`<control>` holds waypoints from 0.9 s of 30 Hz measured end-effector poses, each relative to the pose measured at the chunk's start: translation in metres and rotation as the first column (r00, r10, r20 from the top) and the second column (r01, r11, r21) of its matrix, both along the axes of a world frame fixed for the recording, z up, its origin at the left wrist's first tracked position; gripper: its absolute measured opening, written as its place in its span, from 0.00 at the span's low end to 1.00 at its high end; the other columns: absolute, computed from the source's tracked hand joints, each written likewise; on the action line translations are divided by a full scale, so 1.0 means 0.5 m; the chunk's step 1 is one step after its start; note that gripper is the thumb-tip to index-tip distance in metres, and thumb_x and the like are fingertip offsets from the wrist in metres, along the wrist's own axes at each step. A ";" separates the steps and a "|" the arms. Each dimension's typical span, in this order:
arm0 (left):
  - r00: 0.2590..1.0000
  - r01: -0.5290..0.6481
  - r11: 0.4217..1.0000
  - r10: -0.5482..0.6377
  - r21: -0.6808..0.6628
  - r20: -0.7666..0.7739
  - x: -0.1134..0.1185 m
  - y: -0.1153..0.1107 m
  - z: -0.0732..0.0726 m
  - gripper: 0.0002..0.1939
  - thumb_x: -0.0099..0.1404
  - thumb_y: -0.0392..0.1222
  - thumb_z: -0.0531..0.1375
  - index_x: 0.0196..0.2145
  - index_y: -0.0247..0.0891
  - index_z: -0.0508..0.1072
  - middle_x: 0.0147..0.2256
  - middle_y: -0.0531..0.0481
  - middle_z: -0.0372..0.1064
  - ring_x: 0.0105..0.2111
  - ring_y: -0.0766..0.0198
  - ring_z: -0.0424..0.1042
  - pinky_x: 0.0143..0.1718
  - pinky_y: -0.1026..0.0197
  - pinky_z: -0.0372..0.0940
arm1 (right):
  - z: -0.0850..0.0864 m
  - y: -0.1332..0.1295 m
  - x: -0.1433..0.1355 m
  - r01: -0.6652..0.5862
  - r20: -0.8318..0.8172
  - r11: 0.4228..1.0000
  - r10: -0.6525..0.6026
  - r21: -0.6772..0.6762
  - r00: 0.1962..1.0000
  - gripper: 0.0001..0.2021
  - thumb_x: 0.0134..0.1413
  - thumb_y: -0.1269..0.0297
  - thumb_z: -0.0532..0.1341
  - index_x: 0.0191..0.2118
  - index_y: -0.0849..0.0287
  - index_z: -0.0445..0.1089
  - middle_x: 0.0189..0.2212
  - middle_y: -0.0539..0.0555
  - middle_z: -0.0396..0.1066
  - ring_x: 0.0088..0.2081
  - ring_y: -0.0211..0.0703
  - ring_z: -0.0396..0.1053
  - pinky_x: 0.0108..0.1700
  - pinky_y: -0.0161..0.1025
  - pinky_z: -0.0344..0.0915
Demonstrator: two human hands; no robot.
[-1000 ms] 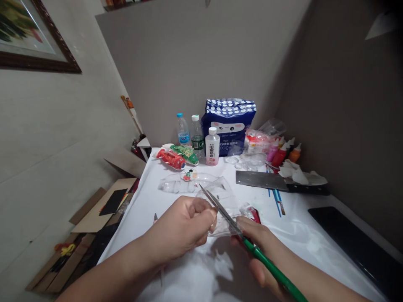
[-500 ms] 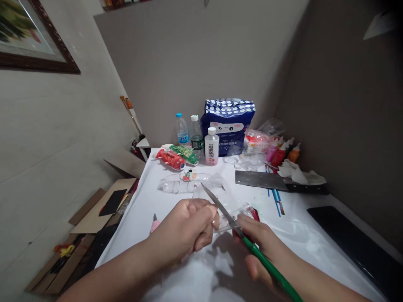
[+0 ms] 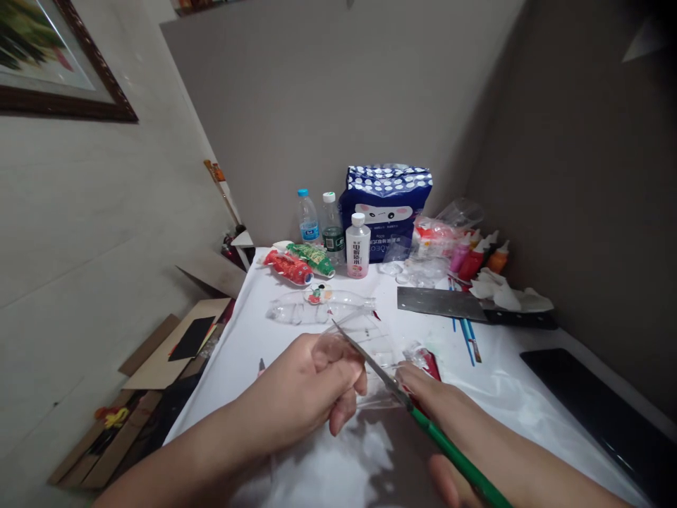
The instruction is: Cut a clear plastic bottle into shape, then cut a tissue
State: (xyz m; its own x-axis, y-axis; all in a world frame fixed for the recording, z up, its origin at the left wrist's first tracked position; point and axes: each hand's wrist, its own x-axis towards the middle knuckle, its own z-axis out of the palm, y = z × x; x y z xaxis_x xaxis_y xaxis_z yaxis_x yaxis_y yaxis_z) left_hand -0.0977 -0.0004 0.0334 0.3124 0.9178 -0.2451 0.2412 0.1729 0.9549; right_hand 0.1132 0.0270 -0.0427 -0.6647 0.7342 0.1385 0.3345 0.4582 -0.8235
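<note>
My left hand (image 3: 317, 381) is closed on a piece of clear plastic (image 3: 378, 339), thin and see-through, which spreads out past the fingers. In my right hand (image 3: 444, 416) are scissors (image 3: 373, 367) with green handles, their blades crossing over the plastic close to my left fingers. The lower part of the handles runs out of the bottom of the view. Just beyond my hands lies a clear plastic bottle (image 3: 296, 310) on its side, with a small coloured patch on top. A crumpled clear and red piece (image 3: 426, 360) rests behind my right hand.
A cleaver (image 3: 444, 302), paintbrushes (image 3: 468, 340) and a black phone-like slab (image 3: 592, 416) lie to the right. At the back stand several bottles (image 3: 358, 247), a blue bag (image 3: 391, 212) and paint bottles (image 3: 470, 261). Red and green fish figures (image 3: 288, 267) lie back left.
The scissors and my right hand have shifted slightly down and right. My left hand has turned a little, and the clear plastic has changed shape around it.
</note>
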 end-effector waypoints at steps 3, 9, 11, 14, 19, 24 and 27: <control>1.000 0.025 0.998 -0.024 0.053 -0.013 -0.005 0.000 -0.004 0.11 0.61 0.35 0.50 0.22 0.37 0.64 0.13 0.60 0.57 0.13 0.74 0.53 0.19 0.69 0.51 | -0.011 0.004 0.001 0.000 0.075 1.000 0.002 -0.027 0.997 0.21 0.34 0.54 0.71 0.33 0.55 0.62 0.32 0.49 0.66 0.30 0.43 0.61 0.32 0.37 0.60; 1.000 -0.012 0.997 0.014 0.075 -0.023 -0.002 0.014 -0.013 0.13 0.62 0.38 0.49 0.22 0.37 0.64 0.13 0.60 0.54 0.15 0.72 0.52 0.19 0.67 0.49 | -0.045 0.003 -0.015 0.014 -0.040 0.999 -0.016 -0.050 0.999 0.30 0.41 0.30 0.56 0.28 0.56 0.60 0.26 0.48 0.61 0.28 0.40 0.55 0.28 0.35 0.53; 0.999 -0.027 0.996 0.030 0.090 -0.031 0.001 0.018 -0.016 0.17 0.62 0.38 0.48 0.17 0.38 0.62 0.12 0.57 0.55 0.15 0.71 0.52 0.19 0.66 0.48 | -0.050 0.000 -0.024 0.027 -0.094 0.998 -0.032 -0.048 0.995 0.35 0.40 0.24 0.47 0.27 0.57 0.59 0.24 0.48 0.58 0.27 0.40 0.53 0.27 0.36 0.52; 0.997 -0.058 0.997 0.060 0.051 -0.039 0.001 0.019 -0.020 0.17 0.64 0.42 0.48 0.22 0.36 0.68 0.12 0.57 0.56 0.14 0.71 0.50 0.18 0.66 0.46 | -0.054 -0.004 -0.033 0.032 -0.118 0.994 -0.044 -0.103 0.992 0.37 0.38 0.22 0.44 0.27 0.57 0.59 0.24 0.49 0.58 0.26 0.39 0.54 0.26 0.36 0.52; 0.988 -0.147 0.989 0.149 0.025 -0.050 -0.003 0.008 -0.015 0.16 0.66 0.45 0.48 0.30 0.35 0.70 0.13 0.57 0.60 0.14 0.72 0.49 0.17 0.68 0.45 | -0.051 -0.018 -0.031 0.019 -0.105 0.977 -0.042 -0.211 0.994 0.28 0.46 0.32 0.54 0.32 0.56 0.63 0.26 0.49 0.62 0.27 0.41 0.59 0.26 0.34 0.58; 0.970 -0.170 0.985 0.170 0.016 -0.173 -0.002 -0.005 0.001 0.15 0.66 0.44 0.47 0.28 0.37 0.68 0.15 0.57 0.63 0.14 0.72 0.54 0.16 0.69 0.49 | -0.035 -0.034 -0.022 -0.004 -0.061 0.967 -0.012 -0.253 0.998 0.17 0.54 0.44 0.56 0.35 0.55 0.65 0.26 0.49 0.64 0.28 0.41 0.61 0.28 0.34 0.60; 0.958 -0.151 0.988 0.157 0.043 -0.240 -0.003 -0.013 0.004 0.14 0.66 0.42 0.46 0.27 0.39 0.65 0.14 0.59 0.59 0.12 0.73 0.52 0.17 0.69 0.51 | -0.026 -0.028 -0.019 -0.044 -0.068 0.976 0.031 -0.211 0.997 0.19 0.48 0.43 0.59 0.35 0.54 0.66 0.29 0.51 0.67 0.31 0.45 0.63 0.30 0.36 0.62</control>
